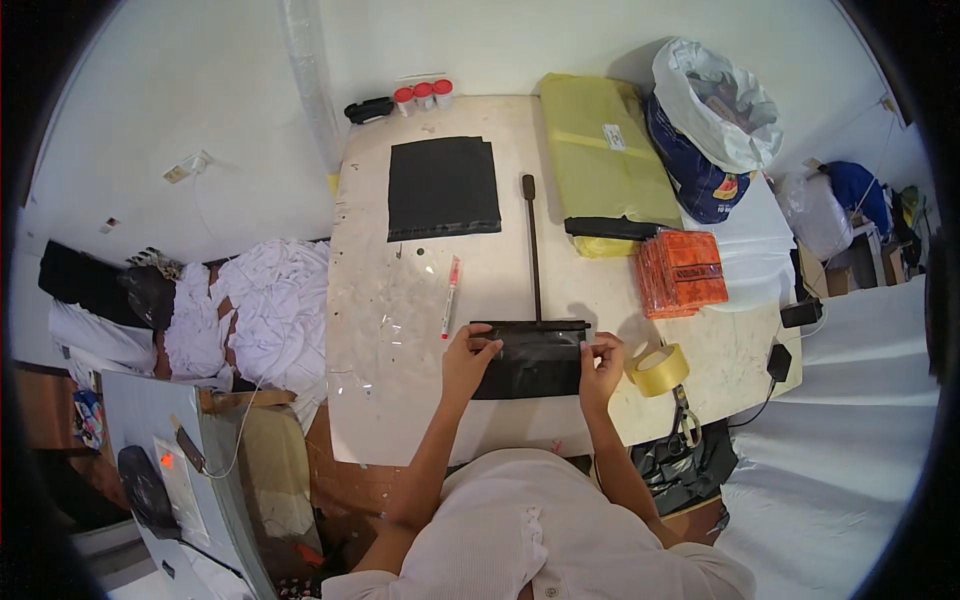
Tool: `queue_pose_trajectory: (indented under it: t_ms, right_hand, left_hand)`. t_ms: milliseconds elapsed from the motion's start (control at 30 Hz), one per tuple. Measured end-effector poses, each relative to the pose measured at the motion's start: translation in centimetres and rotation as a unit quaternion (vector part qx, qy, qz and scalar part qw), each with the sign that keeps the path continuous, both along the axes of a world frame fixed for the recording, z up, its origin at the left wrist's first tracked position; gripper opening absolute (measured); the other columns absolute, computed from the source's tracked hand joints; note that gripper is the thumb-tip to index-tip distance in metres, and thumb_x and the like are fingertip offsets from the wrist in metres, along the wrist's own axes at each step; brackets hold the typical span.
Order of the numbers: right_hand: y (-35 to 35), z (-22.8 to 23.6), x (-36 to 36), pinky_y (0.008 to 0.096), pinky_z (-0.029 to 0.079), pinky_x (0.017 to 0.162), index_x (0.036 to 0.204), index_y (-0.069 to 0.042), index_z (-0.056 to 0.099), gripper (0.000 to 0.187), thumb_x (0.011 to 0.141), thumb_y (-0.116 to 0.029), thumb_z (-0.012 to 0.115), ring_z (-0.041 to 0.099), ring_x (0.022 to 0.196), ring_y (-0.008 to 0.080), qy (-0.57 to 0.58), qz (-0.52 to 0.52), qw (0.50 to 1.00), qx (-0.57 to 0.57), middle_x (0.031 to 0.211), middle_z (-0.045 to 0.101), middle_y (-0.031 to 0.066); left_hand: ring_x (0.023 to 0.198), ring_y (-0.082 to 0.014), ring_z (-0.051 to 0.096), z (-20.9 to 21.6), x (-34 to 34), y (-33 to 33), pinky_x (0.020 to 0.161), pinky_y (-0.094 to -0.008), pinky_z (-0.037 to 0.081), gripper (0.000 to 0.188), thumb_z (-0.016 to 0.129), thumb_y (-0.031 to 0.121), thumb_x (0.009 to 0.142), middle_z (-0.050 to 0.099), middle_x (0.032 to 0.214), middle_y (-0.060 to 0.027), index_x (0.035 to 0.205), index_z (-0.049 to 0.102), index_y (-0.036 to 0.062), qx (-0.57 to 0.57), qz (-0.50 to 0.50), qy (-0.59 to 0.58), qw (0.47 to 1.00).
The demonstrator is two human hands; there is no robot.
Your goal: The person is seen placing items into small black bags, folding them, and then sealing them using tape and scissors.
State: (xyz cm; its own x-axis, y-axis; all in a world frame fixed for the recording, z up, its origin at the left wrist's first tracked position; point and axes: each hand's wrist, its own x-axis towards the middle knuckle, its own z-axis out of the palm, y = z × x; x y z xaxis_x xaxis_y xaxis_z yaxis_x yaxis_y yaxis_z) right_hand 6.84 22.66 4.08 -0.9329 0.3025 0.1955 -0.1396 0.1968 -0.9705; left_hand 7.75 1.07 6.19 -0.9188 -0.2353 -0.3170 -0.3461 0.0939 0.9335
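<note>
A black plastic bag lies flat near the front of the table, close to my body. My left hand closes thumb and fingers on its upper left corner. Its upper right edge is pinched between the fingers of my right hand. Along the bag's top edge runs a narrow dark bar or fold; I cannot tell which. A long thin dark rod with a thicker end stretches away from that edge. Left of the rod lies a red and white marker.
Farther back lies a stack of black bags. On the right are a yellow wrapped package, orange packets, a tape roll and scissors. A white-lined sack and red-lidded jars stand at the back.
</note>
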Motion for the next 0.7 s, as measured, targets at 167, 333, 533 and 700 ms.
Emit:
queue_pose_trajectory:
  t_ms: [167,333,533,700]
  right_hand:
    - [-0.4,0.9,-0.6,0.0254,0.044,0.071,0.080,-0.004,0.051,0.014,0.077,0.004,0.062,0.054,0.080,0.0192,0.016,-0.011,0.991,0.130,0.093,0.054,0.0115]
    - [0.1,0.4,-0.6,0.0294,0.045,0.078,0.075,-0.002,0.050,0.013,0.076,0.009,0.057,0.057,0.086,0.0246,0.035,0.020,0.990,0.136,0.089,0.056,0.0124]
    - [-0.1,0.8,-0.6,0.0313,0.046,0.079,0.075,-0.002,0.051,0.014,0.073,0.012,0.056,0.058,0.086,0.0262,0.035,0.044,0.984,0.168,0.088,0.059,0.0132]
    - [0.4,0.0,-0.7,0.0322,0.046,0.077,0.079,-0.002,0.055,0.013,0.073,0.009,0.057,0.058,0.086,0.0270,0.039,0.047,0.974,0.218,0.091,0.061,0.0122]
  left_hand:
    - [0.069,-0.0110,0.058,0.3,-0.1,0.7,0.064,-0.0223,0.045,0.038,0.067,0.006,0.078,0.062,0.079,-0.0068,0.111,0.051,0.0018,0.020,0.041,0.021,0.999]
    - [0.067,-0.0113,0.057,-0.3,0.4,1.6,0.063,-0.0236,0.046,0.038,0.067,0.003,0.077,0.054,0.099,-0.0105,0.111,0.051,0.0032,-0.076,0.063,0.099,0.990]
    - [0.064,-0.0119,0.055,-1.0,0.7,2.1,0.060,-0.0243,0.046,0.023,0.066,0.001,0.078,0.042,0.097,-0.0072,0.099,0.059,0.0054,-0.133,0.052,0.134,0.981]
    - [0.068,-0.0169,0.051,-1.5,1.0,2.2,0.062,-0.0283,0.044,0.013,0.060,-0.002,0.080,0.044,0.093,-0.0094,0.090,0.064,0.0054,-0.194,0.015,0.169,0.966]
